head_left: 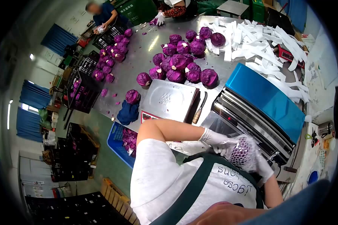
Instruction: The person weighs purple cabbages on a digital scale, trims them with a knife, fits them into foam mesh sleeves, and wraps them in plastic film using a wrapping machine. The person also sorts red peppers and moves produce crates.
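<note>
A purple cabbage [242, 152] in a white mesh net and shiny clear film is held close to my chest. My left hand [218, 143], in a white glove, grips it from the left with curled fingers. My right hand [265, 170], also gloved, holds it from the lower right; its fingers are partly hidden by the wrapped cabbage. Just beyond my hands stands a machine with a blue cover [264, 97] and metal bars. A knife [199, 108] with a wooden handle lies between this machine and a metal scale [169, 98].
Several bare purple cabbages [180, 62] are heaped on the steel table [142, 52]. White net sleeves [251, 41] pile up at the far right. A blue cloth [128, 112] lies near the left edge, above a blue crate [116, 140] of trimmed leaves. Two people work across the table.
</note>
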Motion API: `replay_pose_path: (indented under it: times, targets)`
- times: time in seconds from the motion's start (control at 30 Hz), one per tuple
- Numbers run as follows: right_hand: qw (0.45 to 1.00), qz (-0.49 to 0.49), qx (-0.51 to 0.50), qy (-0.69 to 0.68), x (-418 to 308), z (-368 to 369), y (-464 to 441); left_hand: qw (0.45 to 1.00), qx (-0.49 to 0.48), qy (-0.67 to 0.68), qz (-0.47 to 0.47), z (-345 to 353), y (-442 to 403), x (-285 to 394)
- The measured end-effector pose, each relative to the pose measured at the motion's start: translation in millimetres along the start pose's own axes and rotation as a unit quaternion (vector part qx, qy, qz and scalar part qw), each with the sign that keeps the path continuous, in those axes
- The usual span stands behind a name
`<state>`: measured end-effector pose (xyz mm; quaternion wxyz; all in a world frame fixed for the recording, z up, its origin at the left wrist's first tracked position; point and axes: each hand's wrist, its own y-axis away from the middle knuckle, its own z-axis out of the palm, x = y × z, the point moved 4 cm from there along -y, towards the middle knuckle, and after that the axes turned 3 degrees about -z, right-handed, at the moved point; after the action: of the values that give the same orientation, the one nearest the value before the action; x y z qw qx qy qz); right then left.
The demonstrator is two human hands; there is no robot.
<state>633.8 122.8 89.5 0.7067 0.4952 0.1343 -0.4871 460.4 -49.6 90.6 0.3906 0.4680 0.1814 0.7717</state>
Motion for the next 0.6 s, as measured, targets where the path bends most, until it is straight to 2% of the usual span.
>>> replay_pose_path:
  times: [0.03, 0.1, 0.23, 0.27, 0.3, 0.33, 0.37, 0.4, 0.43, 0.5, 0.53, 0.57, 0.6]
  targets:
    - [0.999, 0.037, -0.015, 0.024, 19, -11, -2, 0.999, 0.028, -0.014, 0.006, -2, -1, -8]
    - [0.992, 0.082, 0.041, 0.087, 50, -38, -8, 0.996, 0.083, -0.038, 0.020, -2, 2, -20]
    - [0.978, -0.046, 0.099, 0.178, 45, -35, 23, 0.992, 0.112, 0.022, 0.051, -6, 4, -54]
    - [0.964, -0.096, 0.121, 0.217, 31, -10, 42, 0.988, 0.121, 0.020, 0.092, 4, 26, -43]
    - [0.945, -0.146, 0.143, 0.254, 23, 4, 54, 0.974, 0.180, 0.032, 0.136, 4, 36, -48]
    - [0.877, -0.250, 0.162, 0.377, 26, 2, 65, 0.949, 0.247, -0.045, 0.192, 7, 51, -51]
    - [0.747, -0.333, 0.165, 0.552, 24, 14, 77, 0.911, 0.309, -0.121, 0.245, 16, 66, -47]
    - [0.724, -0.339, 0.167, 0.578, 24, 19, 82, 0.727, 0.442, -0.373, 0.370, 22, 77, -49]
    - [0.701, -0.343, 0.169, 0.602, 26, 27, 89, 0.694, 0.466, -0.413, 0.361, 26, 82, -54]
    - [0.749, -0.325, 0.216, 0.535, 46, 9, 91, 0.746, 0.485, -0.351, 0.292, 12, 63, -83]
    - [0.807, -0.322, 0.246, 0.429, 42, 14, 93, 0.855, 0.428, -0.159, 0.246, 14, 58, -84]
    - [0.851, -0.311, 0.248, 0.342, 39, 12, 96, 0.900, 0.325, 0.026, 0.288, 13, 46, -88]
    - [0.863, -0.312, 0.266, 0.296, 37, 9, 102, 0.892, 0.328, 0.080, 0.300, 18, 52, -82]
